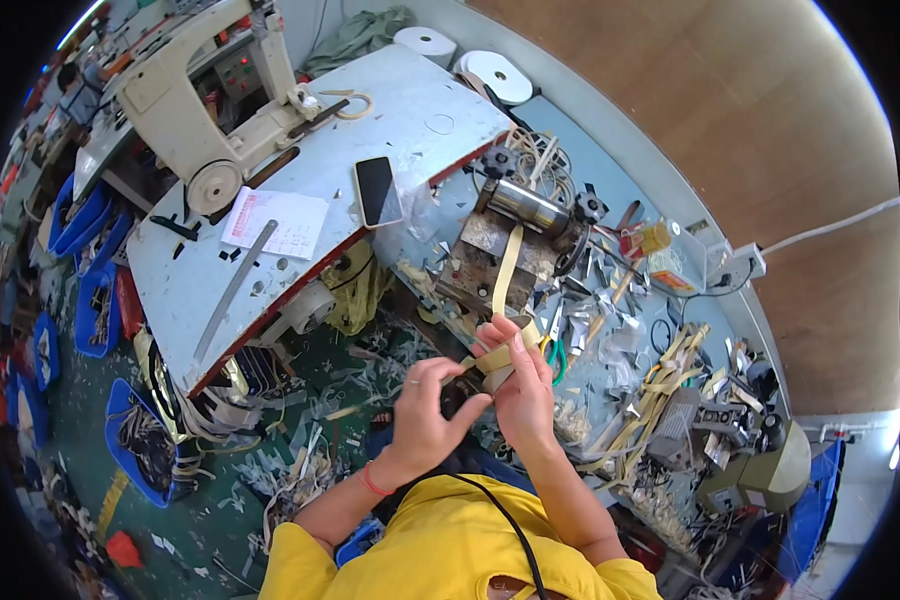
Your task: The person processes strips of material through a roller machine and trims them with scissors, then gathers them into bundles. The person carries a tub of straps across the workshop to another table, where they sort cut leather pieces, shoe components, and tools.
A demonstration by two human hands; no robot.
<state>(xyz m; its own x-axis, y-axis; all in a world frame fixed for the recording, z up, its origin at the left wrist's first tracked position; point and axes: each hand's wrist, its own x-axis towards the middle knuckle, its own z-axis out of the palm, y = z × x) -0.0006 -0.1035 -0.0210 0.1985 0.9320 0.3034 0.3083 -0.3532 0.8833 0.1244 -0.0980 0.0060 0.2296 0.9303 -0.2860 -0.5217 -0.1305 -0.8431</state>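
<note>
A cream-yellow strip (507, 272) runs down from the metal roller machine (518, 228) to my hands. My right hand (526, 395) is closed around a loose coil of it, palm turned up and fingers curled over the loops. On the coil's left side, my left hand (422, 415) has its fingers bent onto the strip, its thumb stretched toward the loops. The fingertips partly hide where it grips. Just right of the coil lie green-handled scissors (557, 358).
To the upper left, a sewing machine (205, 110) stands on a pale table (390, 95) with a phone (378, 192), paper (280, 222) and a metal ruler (235, 290). Scraps and tools cover the right bench. Blue bins (140, 440) stand on the littered floor.
</note>
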